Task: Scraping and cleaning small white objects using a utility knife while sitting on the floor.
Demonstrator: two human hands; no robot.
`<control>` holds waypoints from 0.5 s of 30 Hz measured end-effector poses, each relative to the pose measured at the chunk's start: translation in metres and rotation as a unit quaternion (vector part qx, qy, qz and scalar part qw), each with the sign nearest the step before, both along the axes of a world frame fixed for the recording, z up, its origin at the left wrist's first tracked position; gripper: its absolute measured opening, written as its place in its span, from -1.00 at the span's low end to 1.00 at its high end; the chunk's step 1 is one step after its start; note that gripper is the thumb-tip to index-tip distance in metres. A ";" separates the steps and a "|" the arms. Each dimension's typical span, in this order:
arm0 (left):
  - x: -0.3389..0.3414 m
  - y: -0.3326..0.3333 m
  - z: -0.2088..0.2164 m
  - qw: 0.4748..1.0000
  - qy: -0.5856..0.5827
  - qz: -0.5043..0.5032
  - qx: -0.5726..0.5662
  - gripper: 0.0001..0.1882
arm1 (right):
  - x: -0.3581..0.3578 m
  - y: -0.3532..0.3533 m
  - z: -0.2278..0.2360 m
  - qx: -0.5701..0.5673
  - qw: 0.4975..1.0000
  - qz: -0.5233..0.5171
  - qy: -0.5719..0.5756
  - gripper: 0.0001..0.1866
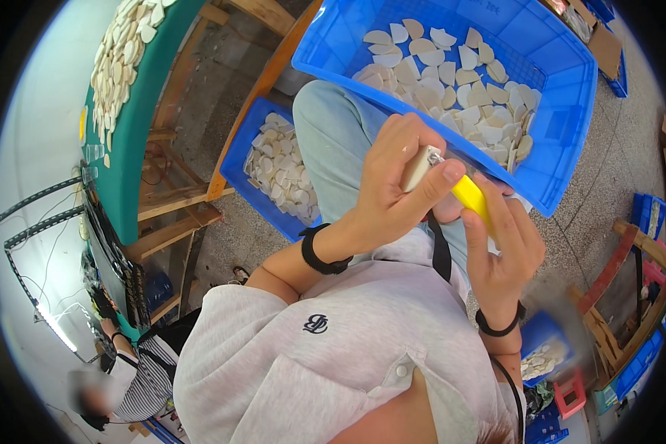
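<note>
My left hand (pixel 388 181) is closed around a cream-white flat piece (pixel 416 169), pinching it between thumb and fingers. In my right hand (pixel 507 251) is a yellow-handled tool (pixel 470 194), gripped by the fingers. A small shiny part (pixel 434 157) shows beside the left thumb, against the white piece; its exact form is too small to tell. Both hands are close together over my lap, by the near edge of a large blue crate (pixel 570 148). Many white and beige half-round pieces (pixel 462 78) lie loose in that crate.
A smaller blue crate (pixel 233 159) of similar pieces stands on the floor at left. More pieces (pixel 122 63) are heaped on a green-covered table (pixel 137 148). Another person (pixel 137 377) works at lower left. A blue container (pixel 544 333) and wooden frames (pixel 607 333) stand at right.
</note>
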State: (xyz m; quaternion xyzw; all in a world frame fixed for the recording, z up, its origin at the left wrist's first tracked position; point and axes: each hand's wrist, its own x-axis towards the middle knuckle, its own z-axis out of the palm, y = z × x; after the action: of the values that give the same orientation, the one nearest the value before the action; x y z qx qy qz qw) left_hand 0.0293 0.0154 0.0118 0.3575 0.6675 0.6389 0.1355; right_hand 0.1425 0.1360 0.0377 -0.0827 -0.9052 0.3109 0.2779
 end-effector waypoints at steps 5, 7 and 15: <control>0.004 0.000 0.002 0.998 -0.015 0.054 0.014 -0.76 | 0.000 0.000 -0.001 0.015 1.000 -0.009 0.015 -0.61; 0.005 0.002 0.000 0.998 -0.019 0.058 0.013 -0.75 | 0.002 0.002 0.000 0.004 1.000 -0.008 -0.010 -0.62; 0.001 0.001 0.008 0.946 -0.307 -0.031 0.093 -0.67 | 0.005 0.006 0.004 -0.100 0.993 -0.053 0.040 -0.72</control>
State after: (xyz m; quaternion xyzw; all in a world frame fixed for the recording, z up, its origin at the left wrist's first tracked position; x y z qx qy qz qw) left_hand 0.0299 0.0167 0.0198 0.1755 0.5194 0.7726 0.3202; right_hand 0.1471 0.1421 0.0413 -0.1451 -0.8522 0.3878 0.3199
